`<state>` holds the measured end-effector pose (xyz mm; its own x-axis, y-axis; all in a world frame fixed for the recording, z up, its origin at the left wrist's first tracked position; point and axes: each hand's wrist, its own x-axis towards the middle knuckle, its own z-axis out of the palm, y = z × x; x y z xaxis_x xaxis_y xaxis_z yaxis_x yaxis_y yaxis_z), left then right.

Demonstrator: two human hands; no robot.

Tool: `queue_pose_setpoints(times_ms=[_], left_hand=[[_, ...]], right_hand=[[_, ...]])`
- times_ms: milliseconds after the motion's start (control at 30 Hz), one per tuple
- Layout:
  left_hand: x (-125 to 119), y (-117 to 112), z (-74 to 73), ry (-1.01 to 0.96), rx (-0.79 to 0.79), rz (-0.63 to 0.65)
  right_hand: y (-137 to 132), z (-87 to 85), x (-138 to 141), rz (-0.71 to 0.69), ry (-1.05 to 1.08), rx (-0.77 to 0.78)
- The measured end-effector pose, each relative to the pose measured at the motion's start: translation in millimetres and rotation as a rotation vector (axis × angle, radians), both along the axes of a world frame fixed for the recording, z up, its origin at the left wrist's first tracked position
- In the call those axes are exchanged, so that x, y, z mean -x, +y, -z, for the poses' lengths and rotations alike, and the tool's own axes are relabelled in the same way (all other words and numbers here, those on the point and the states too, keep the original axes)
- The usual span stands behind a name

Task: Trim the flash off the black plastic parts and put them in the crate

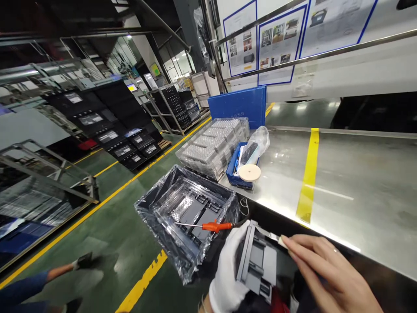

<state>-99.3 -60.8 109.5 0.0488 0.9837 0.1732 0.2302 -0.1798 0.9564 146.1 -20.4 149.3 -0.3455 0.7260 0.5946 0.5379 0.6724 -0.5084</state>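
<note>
**Item 1. Grey plastic part**: a ribbed, framed moulding held upright at the near edge of the bench, partly over the floor.

**Item 2. Left hand**: in a white glove, closed around the part's left side and carrying its weight.

**Item 3. Right hand**: bare, with the fingers stretched out and their tips on the part's upper corner at a small pale tab. The thumb is hidden, so I cannot tell whether it pinches the tab or only presses it.

**Item 4. Lined bin**: black with a plastic liner, just left of the hands, with grey mouldings inside. An orange-handled screwdriver lies across its rim, the handle towards the left hand.

**Item 5. Further back:** wrapped stacks of clear trays, and a small blue box with a pale round disc on top.

**Item 6. Co-worker's gloved hand**: low at the left and well apart.

**Risks, as judged:** the part is gripped on one side only, so a hard push from the right fingertips could twist it out of the glove and drop it off the bench. The loosely balanced screwdriver could roll off if the bin is nudged.
</note>
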Motion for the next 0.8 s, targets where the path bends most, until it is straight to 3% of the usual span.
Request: queue_pose_setpoints(times_ms=[67,200,300,367,500,567,667,800], left_hand=[[3,-4,3.6,0.145,-0.096,-0.005],[11,-14,15.5,0.343,-0.186,-0.024],[16,-12,10.5,0.384,-0.221,-0.029],[15,-7,-1.9,0.379,-0.232,0.013],[8,6,-33.1,0.199,-0.103,0.18],[5,9,-41.7,0.107,-0.039,0.245],[4,10,-44.7,0.016,-0.023,0.285],[3,13,-50.9,0.175,0.009,0.198]], right_hand=[[0,-2.6,0,0.052,-0.002,-0.019],[2,-2.0,-3,0.02,0.001,-0.034],[5,2.8,-8,0.083,0.034,-0.006],[7,4.0,-9,0.096,0.123,0.107],[12,-2.6,-2,-0.065,0.26,0.649],[13,-6.7,4,-0.143,0.249,0.834],[15,-10.0,11,-0.206,0.233,0.899],[14,-13.4,8,-0.321,0.205,0.946]])
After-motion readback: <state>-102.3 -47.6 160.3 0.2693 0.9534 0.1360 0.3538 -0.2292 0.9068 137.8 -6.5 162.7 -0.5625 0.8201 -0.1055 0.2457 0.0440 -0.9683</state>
